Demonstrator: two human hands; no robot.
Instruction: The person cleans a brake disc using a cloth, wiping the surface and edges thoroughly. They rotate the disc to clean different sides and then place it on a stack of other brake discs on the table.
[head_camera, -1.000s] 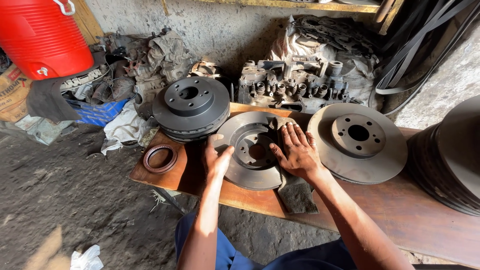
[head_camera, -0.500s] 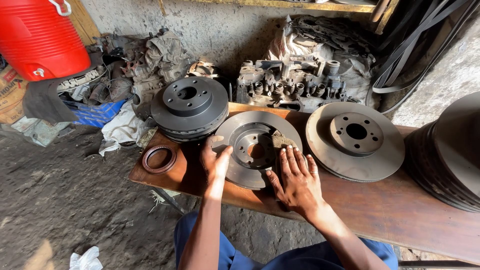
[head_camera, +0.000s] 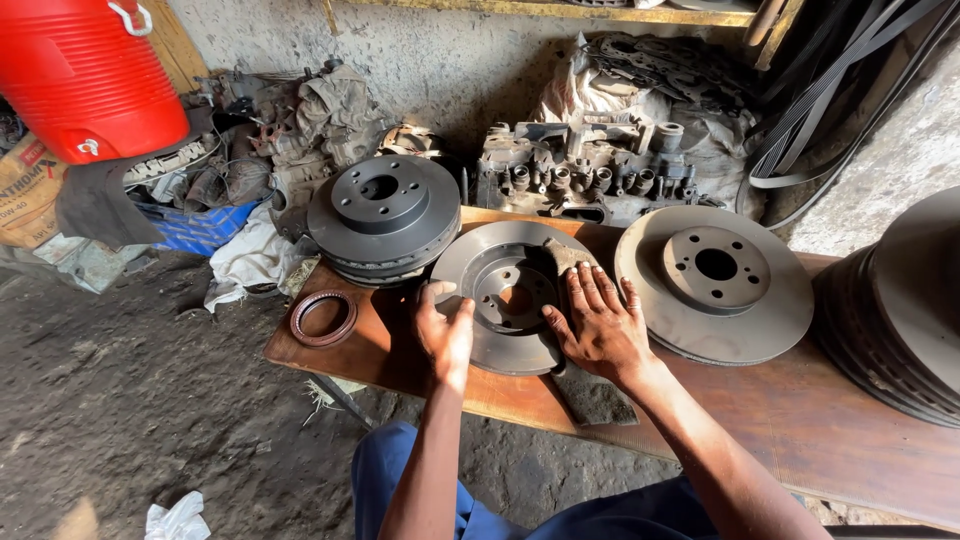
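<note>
On the wooden bench (head_camera: 800, 420), near its left end, a grey brake disc (head_camera: 505, 290) lies flat between a stacked pair of discs (head_camera: 383, 215) and another disc (head_camera: 715, 280). The left hand (head_camera: 445, 335) grips its near-left rim with curled fingers. The right hand (head_camera: 600, 325) lies open and flat, pressing a dark sanding strip (head_camera: 590, 390) on its right face.

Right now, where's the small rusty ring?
In the head view, the rusty ring lies flat at the wooden bench's left end, below the stacked brake discs, left of the left hand.
</note>
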